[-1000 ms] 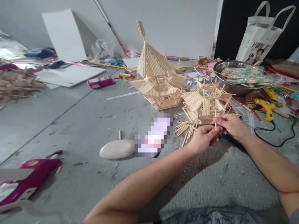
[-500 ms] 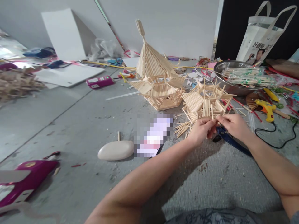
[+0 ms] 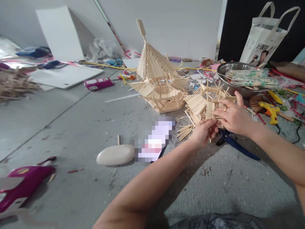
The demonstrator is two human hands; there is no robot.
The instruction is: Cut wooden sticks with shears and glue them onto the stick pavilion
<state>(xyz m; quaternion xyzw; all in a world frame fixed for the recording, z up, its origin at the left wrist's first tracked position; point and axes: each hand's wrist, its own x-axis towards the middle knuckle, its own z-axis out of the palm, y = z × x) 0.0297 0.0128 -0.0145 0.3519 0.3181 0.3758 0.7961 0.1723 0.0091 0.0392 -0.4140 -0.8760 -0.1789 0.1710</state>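
Note:
In the head view my left hand (image 3: 205,133) is closed in a pinch at the lower edge of a small structure of wooden sticks (image 3: 195,103). The pale end of a wooden stick (image 3: 210,140) shows below its fingertips; the rest is hidden by the fingers. My right hand (image 3: 239,118), with a ring on one finger, has its fingers spread over the roof panel nearest me, the tips at or just over the sticks. Blue-handled cutters (image 3: 240,148) lie on the floor under my right hand. Short cut sticks (image 3: 184,132) lie left of the structure.
A taller stick pavilion (image 3: 157,86) stands behind to the left. A steel bowl (image 3: 224,68) holds bagged sticks; a yellow glue gun (image 3: 271,111) with its cord lies right. A phone (image 3: 153,140), a whitish oval object (image 3: 116,155) and a magenta device (image 3: 28,184) are left.
My right hand has left its pinch beside the left hand, risen and spread its fingers over the roof panel. My left hand has moved slightly left, still pinching. More of the cutters shows.

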